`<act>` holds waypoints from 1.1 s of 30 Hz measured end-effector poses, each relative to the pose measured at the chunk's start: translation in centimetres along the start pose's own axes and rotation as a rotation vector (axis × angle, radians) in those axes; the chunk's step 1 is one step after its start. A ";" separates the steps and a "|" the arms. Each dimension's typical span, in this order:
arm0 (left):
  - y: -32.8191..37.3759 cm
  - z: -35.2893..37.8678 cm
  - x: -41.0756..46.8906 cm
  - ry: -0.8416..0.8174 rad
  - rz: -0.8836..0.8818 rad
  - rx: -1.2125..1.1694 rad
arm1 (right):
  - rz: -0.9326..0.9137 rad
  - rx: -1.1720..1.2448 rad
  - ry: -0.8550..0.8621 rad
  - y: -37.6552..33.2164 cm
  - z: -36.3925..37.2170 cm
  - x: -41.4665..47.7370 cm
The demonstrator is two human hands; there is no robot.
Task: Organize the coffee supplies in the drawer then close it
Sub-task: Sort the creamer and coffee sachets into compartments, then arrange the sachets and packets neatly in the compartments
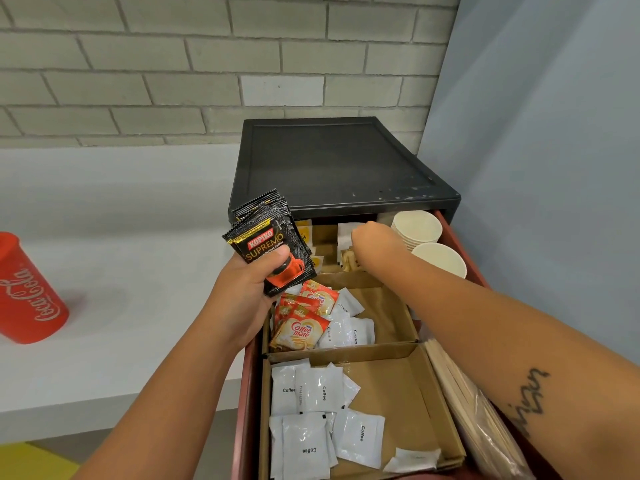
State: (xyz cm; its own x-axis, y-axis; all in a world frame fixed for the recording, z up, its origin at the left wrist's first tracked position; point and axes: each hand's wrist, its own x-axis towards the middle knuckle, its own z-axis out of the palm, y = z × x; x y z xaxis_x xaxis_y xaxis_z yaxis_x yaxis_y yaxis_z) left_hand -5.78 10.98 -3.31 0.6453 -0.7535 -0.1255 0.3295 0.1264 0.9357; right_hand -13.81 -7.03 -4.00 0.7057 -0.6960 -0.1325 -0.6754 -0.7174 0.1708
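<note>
The red drawer [462, 251] stands pulled out of a black cabinet [339, 164]. My left hand [252, 289] grips a stack of black Kopiko Supremo sachets [270, 244] above the drawer's left edge. My right hand [370, 240] reaches into the back compartment, fingers curled down among small packets [349, 259]; what they hold is hidden. Cardboard dividers [346, 351] split the drawer. The middle section holds Coffee mate sachets [299, 329] and white cream packets [349, 332]. White coffee packets [311, 393] lie in the front section.
Stacked paper cups [417, 226] sit at the drawer's back right, with another stack [440, 258] beside them. Wrapped wooden stirrers [481, 407] lie along the right side. A red Coca-Cola cup [27, 296] stands on the white counter [138, 265] at left. A brick wall is behind.
</note>
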 end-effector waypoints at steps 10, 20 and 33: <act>-0.6 1.9 -1.2 -0.031 -0.247 0.016 | 0.013 0.138 0.056 -0.5 -2.6 -2.5; -3.8 6.3 -4.3 -0.477 -0.224 0.528 | -0.418 0.559 -0.197 3.5 -4.1 -10.8; -7.7 5.9 -6.1 -0.713 -0.452 1.153 | -0.443 0.363 -0.342 2.7 2.8 -13.6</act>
State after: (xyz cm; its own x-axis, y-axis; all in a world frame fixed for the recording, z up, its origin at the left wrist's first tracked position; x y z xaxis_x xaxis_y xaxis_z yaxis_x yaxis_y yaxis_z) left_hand -16.32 10.76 -7.81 0.0459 -0.7882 -0.6138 -0.5481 -0.5335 0.6442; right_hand -25.82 0.46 -4.49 0.8658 -0.2604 -0.4274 -0.4083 -0.8613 -0.3024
